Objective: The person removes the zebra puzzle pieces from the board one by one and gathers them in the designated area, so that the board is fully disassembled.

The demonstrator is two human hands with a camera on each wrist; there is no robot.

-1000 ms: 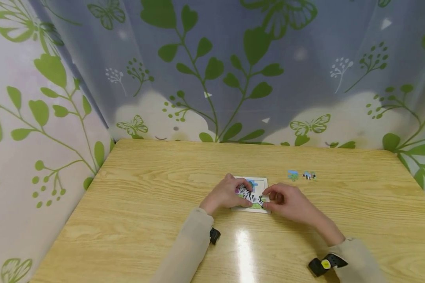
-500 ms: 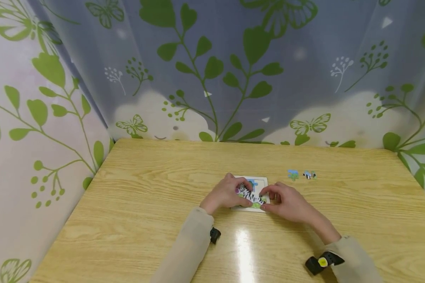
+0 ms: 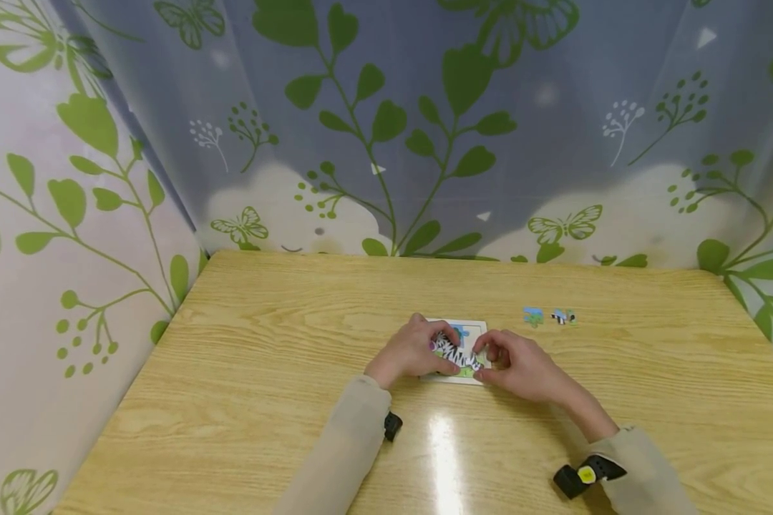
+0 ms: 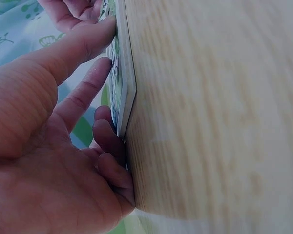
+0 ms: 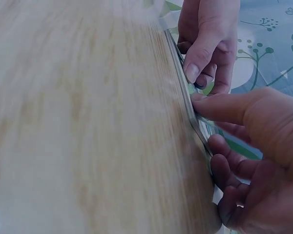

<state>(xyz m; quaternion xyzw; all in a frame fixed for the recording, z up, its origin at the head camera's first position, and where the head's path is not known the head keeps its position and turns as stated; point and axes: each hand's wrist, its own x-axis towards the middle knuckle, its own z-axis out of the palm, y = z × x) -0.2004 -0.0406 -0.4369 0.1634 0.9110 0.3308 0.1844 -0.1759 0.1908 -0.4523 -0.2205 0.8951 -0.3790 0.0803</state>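
Note:
A small jigsaw puzzle with a white frame (image 3: 456, 381) lies flat on the table, with a zebra picture (image 3: 451, 353) partly filled in. My left hand (image 3: 412, 350) rests over its left side, thumb and index fingertips pressing on the picture. In the left wrist view the other fingers of the left hand (image 4: 63, 122) bend beside the board edge (image 4: 128, 95). At the right side, my right hand (image 3: 522, 366) pinches a puzzle piece (image 3: 473, 363) with zebra stripes between thumb and index finger, low over the frame. Fingers partly cover the picture, and the piece is hidden in the right wrist view.
Two loose puzzle pieces, one blue and green (image 3: 533, 317) and one striped (image 3: 563, 317), lie behind the right hand on the wooden table (image 3: 264, 357). A leaf-patterned curtain (image 3: 386, 143) hangs along the back edge. Each wrist wears a black strap.
The right hand has moved slightly left with its puzzle piece, bringing the piece against the zebra's striped body. The left hand has stayed in place on the puzzle.

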